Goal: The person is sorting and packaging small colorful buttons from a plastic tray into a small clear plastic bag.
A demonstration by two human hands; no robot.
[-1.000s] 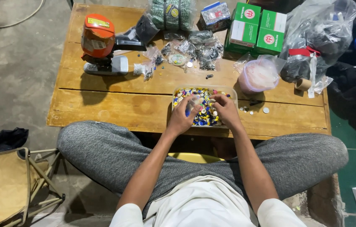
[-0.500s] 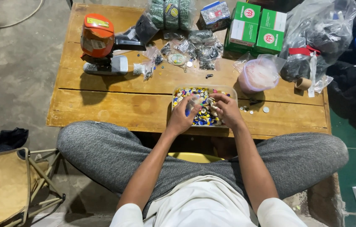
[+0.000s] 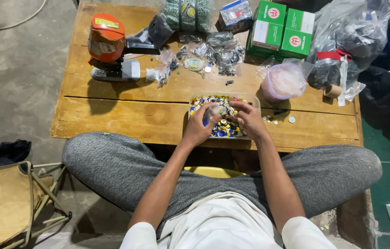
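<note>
Meeting over the clear plastic tray (image 3: 255, 102) of coloured buttons (image 3: 225, 129), both hands curl their fingers inward, pinching a small pale piece (image 3: 216, 111) between them. That piece lies between left hand (image 3: 200, 127) and right hand (image 3: 249, 119), about equally close to each, above the tray's middle on the low wooden table (image 3: 126, 115).

Both forearms reach forward over the tray (image 3: 255, 99); left hand (image 3: 200, 127) and right hand (image 3: 249, 119) meet there, fingers curled.
</note>
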